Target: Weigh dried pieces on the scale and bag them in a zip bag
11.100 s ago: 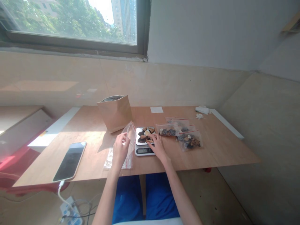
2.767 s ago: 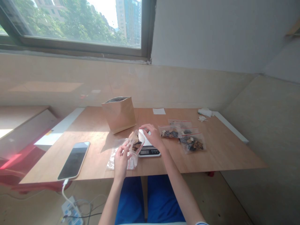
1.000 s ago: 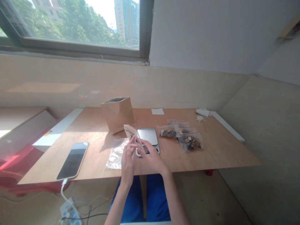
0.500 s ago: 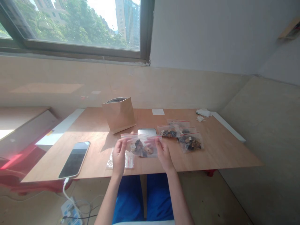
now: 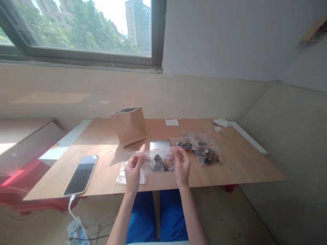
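Note:
A clear zip bag [image 5: 159, 165] with dark and tan pieces and a small white label is stretched between my two hands, above the table's near edge. My left hand [image 5: 134, 168] pinches its left end between thumb and fingers. At the opposite end, my right hand [image 5: 182, 165] grips the top corner, fingers partly behind the plastic. Under my left hand lie flat clear bags [image 5: 121, 175]. Just beyond the held bag is a silver-grey flat object [image 5: 159, 144], partly covered by it. Several filled zip bags [image 5: 211, 156] lie to the right of my right hand.
A brown paper pouch [image 5: 130, 127] stands open at the back left. A phone [image 5: 81, 173] with a white cable lies on the left. White paper [image 5: 172, 122] is near the wall, and crumpled white scraps [image 5: 221, 123] lie at the back right of the wooden table [image 5: 245, 163].
Both hands have shifted slightly right with the zip bag. My fingers have closed further around its ends, and the bag has turned a little.

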